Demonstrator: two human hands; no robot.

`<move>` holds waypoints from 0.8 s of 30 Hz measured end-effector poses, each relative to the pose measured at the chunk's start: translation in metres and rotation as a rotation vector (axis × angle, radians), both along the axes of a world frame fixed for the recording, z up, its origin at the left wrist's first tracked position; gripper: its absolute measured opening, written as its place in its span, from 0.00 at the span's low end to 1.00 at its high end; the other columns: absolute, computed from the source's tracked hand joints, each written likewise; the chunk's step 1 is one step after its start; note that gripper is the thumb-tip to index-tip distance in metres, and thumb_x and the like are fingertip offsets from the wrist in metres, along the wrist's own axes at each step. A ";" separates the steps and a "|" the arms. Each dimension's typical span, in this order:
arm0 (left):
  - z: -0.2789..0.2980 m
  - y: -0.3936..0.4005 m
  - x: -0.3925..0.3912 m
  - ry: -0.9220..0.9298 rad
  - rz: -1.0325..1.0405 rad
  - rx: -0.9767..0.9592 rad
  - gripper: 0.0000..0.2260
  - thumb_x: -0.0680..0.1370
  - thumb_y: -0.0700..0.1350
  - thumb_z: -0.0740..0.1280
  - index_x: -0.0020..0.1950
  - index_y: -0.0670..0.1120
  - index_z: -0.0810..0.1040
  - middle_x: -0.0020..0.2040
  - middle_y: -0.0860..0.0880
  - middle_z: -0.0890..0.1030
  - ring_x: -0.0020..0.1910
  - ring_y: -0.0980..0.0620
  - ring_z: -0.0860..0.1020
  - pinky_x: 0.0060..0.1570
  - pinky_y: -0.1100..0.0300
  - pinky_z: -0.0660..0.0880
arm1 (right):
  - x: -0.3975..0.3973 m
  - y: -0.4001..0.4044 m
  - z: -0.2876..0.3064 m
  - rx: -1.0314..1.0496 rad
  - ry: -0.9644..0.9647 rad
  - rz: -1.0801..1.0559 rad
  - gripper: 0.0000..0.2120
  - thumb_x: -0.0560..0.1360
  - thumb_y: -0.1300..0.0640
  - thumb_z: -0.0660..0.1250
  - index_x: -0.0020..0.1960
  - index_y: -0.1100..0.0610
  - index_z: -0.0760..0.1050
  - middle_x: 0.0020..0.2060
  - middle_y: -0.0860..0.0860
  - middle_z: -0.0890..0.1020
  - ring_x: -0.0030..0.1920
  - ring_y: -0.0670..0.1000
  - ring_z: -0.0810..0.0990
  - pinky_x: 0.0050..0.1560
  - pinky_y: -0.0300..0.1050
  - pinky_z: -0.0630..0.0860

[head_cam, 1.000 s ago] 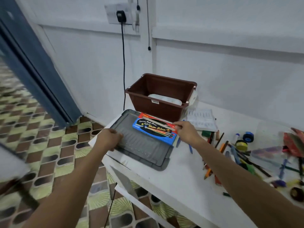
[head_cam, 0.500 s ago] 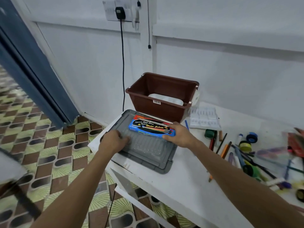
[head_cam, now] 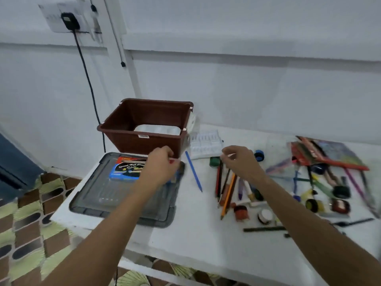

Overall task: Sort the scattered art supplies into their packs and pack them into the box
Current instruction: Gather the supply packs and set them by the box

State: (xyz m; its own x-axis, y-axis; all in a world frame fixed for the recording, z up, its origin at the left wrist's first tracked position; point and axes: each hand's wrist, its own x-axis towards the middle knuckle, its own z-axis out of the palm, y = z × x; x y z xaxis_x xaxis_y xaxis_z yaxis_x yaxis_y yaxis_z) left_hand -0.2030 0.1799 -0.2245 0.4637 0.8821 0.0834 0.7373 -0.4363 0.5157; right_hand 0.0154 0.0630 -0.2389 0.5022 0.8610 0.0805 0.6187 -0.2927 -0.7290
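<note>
Far left, patterned floor tiles (head_cam: 31, 234) and a black cable (head_cam: 88, 79) hanging down the white wall. On the white table (head_cam: 195, 244) lies a grey plastic lid (head_cam: 99, 195) carrying a blue water-colour pack (head_cam: 126, 169) (script lettering, blurred). The left hand (head_cam: 162, 168) hovers over it, fingers curled, holding nothing I can make out. Behind stands the brown plastic box (head_cam: 144, 139), a white palette (head_cam: 156, 129) inside. A blue pen (head_cam: 193, 174) lies alone. The right hand (head_cam: 241, 162), loosely curled, hangs above the scattered pencils (head_cam: 225, 188); whether it pinches anything, can't tell.
</note>
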 end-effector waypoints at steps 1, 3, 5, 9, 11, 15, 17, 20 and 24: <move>0.001 -0.005 0.023 0.002 -0.059 -0.008 0.12 0.73 0.48 0.69 0.53 0.45 0.78 0.48 0.45 0.78 0.49 0.46 0.77 0.46 0.60 0.68 | 0.015 -0.013 0.002 -0.003 -0.011 -0.043 0.14 0.75 0.53 0.68 0.59 0.58 0.78 0.53 0.50 0.82 0.43 0.44 0.79 0.45 0.32 0.73; 0.001 -0.017 0.066 0.009 -0.162 -0.023 0.15 0.74 0.49 0.69 0.59 0.45 0.77 0.53 0.45 0.77 0.52 0.47 0.76 0.51 0.60 0.70 | 0.045 -0.040 0.005 -0.010 -0.058 -0.127 0.14 0.75 0.54 0.68 0.58 0.59 0.79 0.52 0.52 0.82 0.43 0.44 0.78 0.48 0.34 0.73; -0.002 -0.027 0.104 0.031 -0.260 -0.008 0.18 0.74 0.49 0.69 0.63 0.44 0.75 0.57 0.44 0.75 0.57 0.46 0.75 0.55 0.57 0.71 | 0.072 -0.069 0.008 -0.019 -0.078 -0.203 0.15 0.75 0.55 0.68 0.59 0.60 0.78 0.53 0.53 0.82 0.44 0.45 0.77 0.47 0.34 0.71; -0.007 -0.032 0.156 0.292 -0.365 0.139 0.24 0.75 0.49 0.67 0.69 0.46 0.69 0.65 0.42 0.67 0.63 0.41 0.68 0.60 0.50 0.70 | 0.120 -0.124 0.014 -0.045 -0.130 -0.352 0.15 0.74 0.59 0.68 0.59 0.62 0.77 0.52 0.57 0.81 0.49 0.53 0.79 0.50 0.44 0.75; -0.010 -0.029 0.167 0.497 -0.354 0.163 0.26 0.75 0.49 0.65 0.72 0.48 0.64 0.68 0.41 0.63 0.66 0.38 0.63 0.64 0.46 0.65 | 0.136 -0.142 0.016 -0.038 -0.116 -0.386 0.11 0.74 0.58 0.69 0.53 0.62 0.79 0.46 0.58 0.82 0.47 0.56 0.80 0.50 0.51 0.77; -0.019 -0.017 0.172 0.590 -0.345 0.037 0.31 0.74 0.50 0.64 0.75 0.52 0.57 0.69 0.41 0.62 0.68 0.37 0.62 0.65 0.42 0.63 | 0.139 -0.139 0.011 -0.129 -0.018 -0.363 0.16 0.74 0.49 0.68 0.48 0.63 0.81 0.41 0.56 0.82 0.41 0.52 0.79 0.42 0.46 0.76; -0.023 -0.015 0.172 0.581 -0.353 0.005 0.32 0.75 0.51 0.64 0.76 0.51 0.55 0.70 0.41 0.63 0.68 0.37 0.63 0.65 0.42 0.64 | 0.132 -0.126 0.006 -0.180 0.005 -0.355 0.20 0.75 0.47 0.67 0.44 0.67 0.79 0.36 0.59 0.80 0.36 0.55 0.78 0.38 0.48 0.75; -0.030 -0.014 0.169 0.552 -0.335 -0.009 0.29 0.75 0.51 0.65 0.74 0.47 0.60 0.67 0.42 0.67 0.65 0.39 0.69 0.63 0.45 0.68 | 0.124 -0.113 -0.001 -0.214 0.022 -0.380 0.19 0.74 0.50 0.67 0.33 0.63 0.69 0.25 0.55 0.67 0.27 0.52 0.66 0.28 0.42 0.62; -0.034 -0.019 0.161 0.440 -0.348 0.179 0.16 0.75 0.47 0.64 0.62 0.45 0.72 0.57 0.43 0.74 0.55 0.42 0.74 0.53 0.50 0.72 | 0.120 -0.112 -0.007 -0.257 0.046 -0.393 0.16 0.74 0.59 0.66 0.46 0.74 0.75 0.41 0.70 0.77 0.42 0.66 0.78 0.37 0.54 0.74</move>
State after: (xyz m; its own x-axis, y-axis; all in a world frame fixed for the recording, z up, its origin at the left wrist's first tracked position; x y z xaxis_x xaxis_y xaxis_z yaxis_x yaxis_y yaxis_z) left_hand -0.0422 0.1605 -0.2585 0.7484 0.6614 -0.0492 0.6628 -0.7433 0.0899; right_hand 0.1357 -0.0490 -0.2460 0.7922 0.5939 -0.1404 0.3933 -0.6727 -0.6267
